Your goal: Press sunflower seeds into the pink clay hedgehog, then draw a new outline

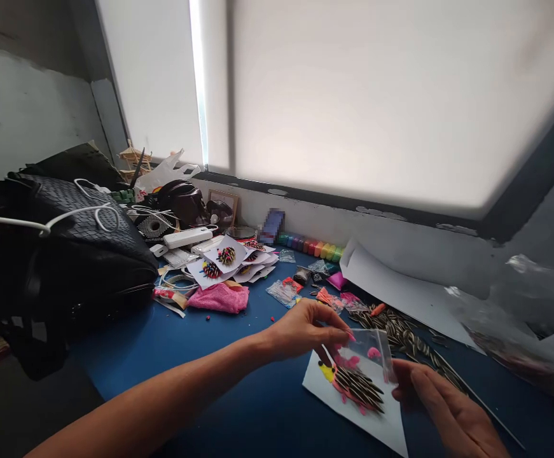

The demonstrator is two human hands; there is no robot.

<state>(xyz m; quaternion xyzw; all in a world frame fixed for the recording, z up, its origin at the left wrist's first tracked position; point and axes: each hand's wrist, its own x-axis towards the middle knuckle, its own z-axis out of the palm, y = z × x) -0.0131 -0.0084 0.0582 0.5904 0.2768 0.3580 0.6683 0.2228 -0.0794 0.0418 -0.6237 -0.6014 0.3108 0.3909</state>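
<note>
Between my two hands is a small clear zip bag (365, 345) with bits of pink clay inside. My left hand (300, 331) pinches the bag's left end. Its right edge is gripped between thumb and fingers of my right hand (441, 397). Below the bag lies a white card (322, 385) bearing a hedgehog figure (360, 388), made of striped sunflower seeds for spines, pink clay and a yellow face. The bag partly covers the top of the figure.
Loose sunflower seeds (405, 331) are heaped behind my right hand. Finished cards (226, 257), a pink cloth (219, 298) and a black bag (81, 248) occupy the left. Small clay packets (283, 292) lie mid-table. A row of coloured clay (312, 246) and a paper sheet (395, 286) line the wall.
</note>
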